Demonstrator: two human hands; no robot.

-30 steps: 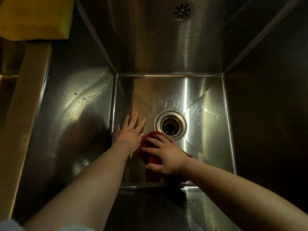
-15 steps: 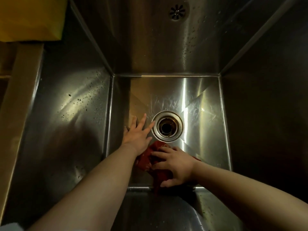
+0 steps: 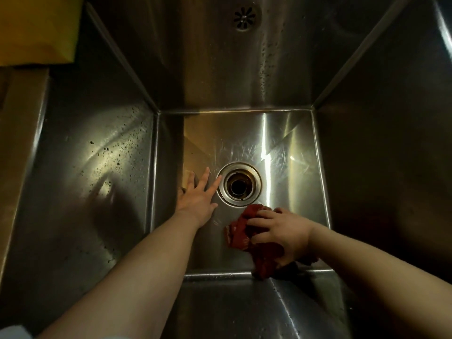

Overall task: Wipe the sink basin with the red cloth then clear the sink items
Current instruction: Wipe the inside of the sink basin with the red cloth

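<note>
Red cloth bunched on sink basin floor, between drain and near wall, a little to right. My right hand on top of it, fingers curled into folds, grasping it. Cloth looks soft, light, maybe damp; I expect it crumples and slides easy on steel. Best hold: middle of bunch, palm pressing down. My left hand flat on floor just beside drain, fingers spread, holding nothing. Droplets on left wall.

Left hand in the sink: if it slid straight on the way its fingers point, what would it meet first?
Most likely the drain ring: the left hand points up and to the right, with its index fingertip nearly at the ring's edge.
</note>
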